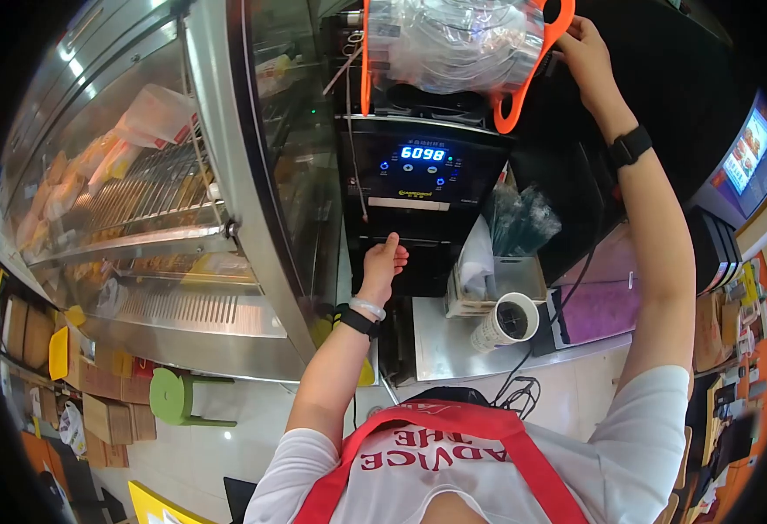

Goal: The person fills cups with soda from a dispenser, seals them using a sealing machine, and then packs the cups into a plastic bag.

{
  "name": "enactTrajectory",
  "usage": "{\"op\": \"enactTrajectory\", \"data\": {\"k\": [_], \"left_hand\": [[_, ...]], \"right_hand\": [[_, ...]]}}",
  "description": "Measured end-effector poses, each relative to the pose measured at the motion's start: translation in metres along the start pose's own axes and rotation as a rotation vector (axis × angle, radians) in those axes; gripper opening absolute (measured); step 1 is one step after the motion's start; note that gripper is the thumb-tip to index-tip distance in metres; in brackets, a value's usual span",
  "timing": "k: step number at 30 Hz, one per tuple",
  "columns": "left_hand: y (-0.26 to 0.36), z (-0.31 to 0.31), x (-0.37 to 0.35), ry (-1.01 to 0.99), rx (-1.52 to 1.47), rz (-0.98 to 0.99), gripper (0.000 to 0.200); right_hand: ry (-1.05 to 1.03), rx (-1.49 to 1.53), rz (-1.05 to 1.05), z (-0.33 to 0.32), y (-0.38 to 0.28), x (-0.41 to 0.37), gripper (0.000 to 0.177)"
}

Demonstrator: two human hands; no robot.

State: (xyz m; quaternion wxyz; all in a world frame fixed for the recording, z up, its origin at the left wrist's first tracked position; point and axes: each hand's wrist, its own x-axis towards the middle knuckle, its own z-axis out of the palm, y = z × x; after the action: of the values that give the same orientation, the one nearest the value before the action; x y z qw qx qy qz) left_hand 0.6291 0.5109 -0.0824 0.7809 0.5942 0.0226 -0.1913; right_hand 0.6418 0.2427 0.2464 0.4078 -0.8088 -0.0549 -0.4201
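A black cup-sealing machine (418, 179) stands in front of me, its lit blue display reading 6098. On top lies a roll of clear film (453, 44) between orange end brackets (509, 112). Low at the machine's front is my left hand (383, 265), thumb up and fingers loosely apart, holding nothing visible. My right hand (586, 63) reaches up to the machine's far right side, beside the orange bracket. Its fingertips are partly hidden there, and I cannot tell whether they grip anything. A white printed paper cup (486, 334) with dark contents stands on the metal counter below.
A glass-sided warming cabinet (213, 188) with wrapped food stands close on the left. Right of the machine are a bin (523, 278) with plastic packaging and a purple panel (600, 311). Black cables (523, 393) hang down the counter front. A green stool (172, 396) and cardboard boxes stand on the floor.
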Motion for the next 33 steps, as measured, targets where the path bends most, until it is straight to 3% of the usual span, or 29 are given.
{"op": "enactTrajectory", "data": {"k": [3,5,8,13,15,16,18,20,22,23,24,26,28,33], "left_hand": [[-0.003,-0.001,0.001,-0.009,0.009,0.030,0.036],[-0.005,0.002,0.000,-0.001,0.000,0.028,0.036],[-0.006,0.005,-0.001,0.007,-0.009,0.028,0.036],[0.002,-0.003,0.000,0.008,0.047,-0.036,0.035],[0.006,-0.001,-0.002,0.031,0.048,-0.033,0.034],[0.008,0.000,-0.004,0.057,0.047,-0.050,0.034],[0.004,-0.003,-0.001,0.043,0.036,-0.042,0.033],[0.007,-0.001,-0.002,0.034,0.018,-0.054,0.033],[0.012,-0.001,-0.002,0.043,0.027,-0.063,0.032],[0.012,-0.002,-0.003,0.036,0.027,-0.051,0.031],[0.011,-0.002,-0.003,0.028,0.027,-0.043,0.031],[0.006,-0.003,0.000,0.018,0.011,-0.040,0.030],[0.003,-0.002,0.001,0.013,-0.006,-0.051,0.029],[0.002,-0.001,0.003,0.082,-0.034,0.022,0.025]], "right_hand": [[0.078,-0.012,-0.039,0.008,-0.013,-0.002,0.030],[0.044,0.010,0.028,0.008,-0.015,0.004,0.071],[0.119,0.056,0.047,0.022,-0.031,0.000,0.070],[0.040,0.259,0.006,0.030,-0.023,0.041,0.074],[-0.009,0.352,0.106,0.030,-0.029,0.056,0.079],[-0.004,0.354,0.093,0.030,-0.030,0.062,0.079],[0.229,0.135,-0.109,0.033,-0.032,0.070,0.085],[0.207,0.159,-0.162,0.029,-0.038,0.078,0.088],[0.166,0.368,0.018,0.023,-0.067,0.063,0.083],[0.181,0.504,-0.036,0.021,-0.077,0.051,0.074],[0.152,0.412,0.047,0.007,-0.077,0.062,0.048],[0.029,0.641,0.001,-0.016,-0.064,0.073,0.021],[0.011,0.782,-0.014,-0.028,-0.087,0.050,0.018],[-0.047,0.789,-0.052,-0.038,-0.092,-0.006,0.024]]}}
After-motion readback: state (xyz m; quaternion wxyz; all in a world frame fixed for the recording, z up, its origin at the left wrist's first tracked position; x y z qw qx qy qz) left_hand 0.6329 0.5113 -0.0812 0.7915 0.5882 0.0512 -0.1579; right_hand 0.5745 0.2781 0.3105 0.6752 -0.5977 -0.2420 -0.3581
